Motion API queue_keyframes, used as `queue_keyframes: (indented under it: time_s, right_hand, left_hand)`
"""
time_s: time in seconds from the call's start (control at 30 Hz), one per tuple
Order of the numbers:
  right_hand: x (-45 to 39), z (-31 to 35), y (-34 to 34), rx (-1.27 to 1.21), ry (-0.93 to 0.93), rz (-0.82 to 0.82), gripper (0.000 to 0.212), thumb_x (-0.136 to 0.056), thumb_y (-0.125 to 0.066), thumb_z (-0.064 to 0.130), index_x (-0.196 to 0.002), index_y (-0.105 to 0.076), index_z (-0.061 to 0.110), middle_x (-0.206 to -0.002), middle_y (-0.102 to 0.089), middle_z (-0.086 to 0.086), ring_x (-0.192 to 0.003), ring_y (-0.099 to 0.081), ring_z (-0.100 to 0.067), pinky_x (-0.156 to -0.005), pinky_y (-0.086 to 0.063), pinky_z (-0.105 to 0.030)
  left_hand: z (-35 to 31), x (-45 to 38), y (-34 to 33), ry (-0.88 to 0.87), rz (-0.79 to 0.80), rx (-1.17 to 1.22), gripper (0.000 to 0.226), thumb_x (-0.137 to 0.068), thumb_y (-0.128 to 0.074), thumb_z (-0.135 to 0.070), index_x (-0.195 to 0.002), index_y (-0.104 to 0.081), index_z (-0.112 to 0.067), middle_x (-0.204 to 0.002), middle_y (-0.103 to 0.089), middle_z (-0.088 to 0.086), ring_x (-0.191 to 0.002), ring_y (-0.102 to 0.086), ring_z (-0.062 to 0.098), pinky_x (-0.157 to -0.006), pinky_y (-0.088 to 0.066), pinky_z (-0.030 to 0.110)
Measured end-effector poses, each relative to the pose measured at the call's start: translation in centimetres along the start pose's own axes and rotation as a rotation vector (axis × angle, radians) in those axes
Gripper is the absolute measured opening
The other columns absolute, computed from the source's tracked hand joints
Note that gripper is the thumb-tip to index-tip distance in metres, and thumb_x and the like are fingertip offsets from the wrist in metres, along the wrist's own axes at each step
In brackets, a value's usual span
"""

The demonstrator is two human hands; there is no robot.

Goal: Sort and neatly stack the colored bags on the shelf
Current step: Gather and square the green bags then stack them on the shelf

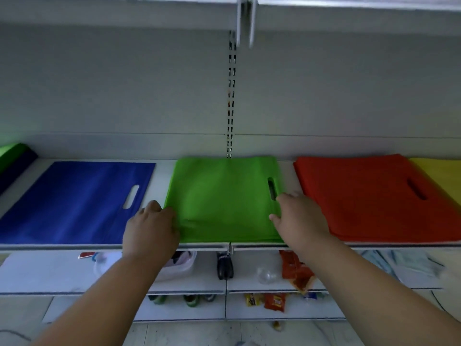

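Note:
A stack of green bags lies flat in the middle of the white shelf. My left hand holds the stack's front left edge, fingers curled round it. My right hand rests on the stack's right edge beside the handle slot, fingers bent over the edge. A blue bag stack lies to the left. To the right lies a red bag stack, and a yellow bag shows beyond it at the frame's edge.
A rolled green and dark blue bundle lies at the far left of the shelf. Lower shelves hold a white tub, a dark bottle, red snack packets and folded cloth. Another shelf hangs overhead.

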State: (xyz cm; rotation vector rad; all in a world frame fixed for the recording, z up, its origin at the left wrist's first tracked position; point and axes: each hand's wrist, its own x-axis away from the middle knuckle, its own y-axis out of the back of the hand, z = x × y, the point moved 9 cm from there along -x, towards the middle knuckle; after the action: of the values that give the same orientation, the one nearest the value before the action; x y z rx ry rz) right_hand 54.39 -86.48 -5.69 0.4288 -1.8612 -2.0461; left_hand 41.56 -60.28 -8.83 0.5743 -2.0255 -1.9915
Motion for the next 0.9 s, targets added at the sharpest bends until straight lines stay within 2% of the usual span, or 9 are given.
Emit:
queue_keyframes:
  time_s: [0.13, 0.2, 0.33, 0.43, 0.5, 0.6, 0.73, 0.9]
  right_hand:
    - [-0.4, 6.5, 2.4, -0.03, 0.138, -0.057, 0.045, -0.093, -0.055, 0.047, -0.125, -0.054, 0.016, -0.115, -0.059, -0.007, -0.105, -0.056, -0.026, -0.087, -0.048, -0.035]
    - [-0.2, 11.4, 3.5, -0.061, 0.218, -0.101, 0.046, -0.093, -0.053, 0.048, -0.126, -0.055, 0.016, -0.116, -0.06, -0.007, -0.106, -0.055, -0.027, -0.088, -0.047, -0.037]
    - [0.2, 23.4, 4.9, -0.132, 0.364, -0.139, 0.046, -0.093, -0.053, 0.045, -0.128, -0.055, 0.016, -0.119, -0.06, -0.008, -0.107, -0.056, -0.029, -0.089, -0.046, -0.037]
    - [0.9, 33.1, 4.9, -0.164, 0.448, -0.144, 0.055, -0.094, -0.049, 0.046, -0.141, -0.042, 0.018, -0.13, -0.054, -0.006, -0.115, -0.051, -0.027, -0.095, -0.043, -0.039]
    - [1.6, 39.5, 4.4, -0.196, 0.481, -0.121, 0.06, -0.096, -0.046, 0.048, -0.148, -0.033, 0.019, -0.138, -0.048, -0.005, -0.124, -0.046, -0.026, -0.101, -0.04, -0.038]
    - [2.3, 48.5, 3.6, -0.212, 0.538, -0.082, 0.062, -0.098, -0.042, 0.049, -0.151, -0.024, 0.021, -0.143, -0.043, -0.004, -0.128, -0.042, -0.023, -0.103, -0.039, -0.038]
    - [2.7, 58.1, 3.7, -0.219, 0.566, -0.068, 0.062, -0.097, -0.044, 0.049, -0.15, -0.027, 0.02, -0.143, -0.044, -0.006, -0.127, -0.043, -0.025, -0.101, -0.041, -0.041]
    - [1.4, 65.2, 4.0, -0.167, 0.591, -0.116, 0.059, -0.096, -0.046, 0.049, -0.144, -0.035, 0.018, -0.135, -0.049, -0.008, -0.118, -0.049, -0.027, -0.095, -0.044, -0.041]
  left_hand:
    - [3.0, 1.7, 1.8, 0.02, -0.081, 0.145, 0.024, -0.078, -0.072, -0.026, -0.101, -0.07, -0.02, -0.091, -0.06, 0.005, -0.076, -0.062, 0.032, -0.064, -0.046, 0.035]
    - [6.4, 3.1, 2.9, 0.048, -0.128, 0.179, 0.023, -0.08, -0.068, -0.028, -0.101, -0.069, -0.02, -0.09, -0.06, 0.005, -0.075, -0.063, 0.034, -0.063, -0.047, 0.036]
    - [17.1, 6.5, 4.4, 0.227, -0.158, 0.153, 0.026, -0.084, -0.063, -0.03, -0.108, -0.067, -0.021, -0.093, -0.062, 0.005, -0.078, -0.062, 0.031, -0.062, -0.046, 0.035]
    - [25.7, 9.5, 5.0, 0.265, -0.167, 0.119, 0.032, -0.08, -0.054, -0.035, -0.105, -0.066, -0.02, -0.094, -0.063, 0.005, -0.075, -0.063, 0.03, -0.06, -0.05, 0.034]
    - [31.7, 11.7, 5.4, 0.304, -0.155, 0.133, 0.034, -0.084, -0.047, -0.04, -0.109, -0.063, -0.024, -0.1, -0.063, 0.001, -0.079, -0.063, 0.025, -0.061, -0.051, 0.034]
    - [39.8, 14.6, 6.4, 0.364, -0.164, 0.158, 0.032, -0.091, -0.053, -0.038, -0.122, -0.058, -0.03, -0.113, -0.06, -0.005, -0.089, -0.061, 0.016, -0.064, -0.042, 0.029]
    - [48.9, 17.2, 8.0, 0.431, -0.202, 0.132, 0.03, -0.087, -0.063, -0.033, -0.117, -0.063, -0.026, -0.103, -0.063, -0.006, -0.079, -0.062, 0.019, -0.059, -0.034, 0.027]
    - [56.0, 16.0, 8.1, 0.421, -0.218, 0.063, 0.028, -0.081, -0.058, -0.033, -0.106, -0.068, -0.023, -0.09, -0.066, -0.003, -0.069, -0.063, 0.022, -0.054, -0.045, 0.028]
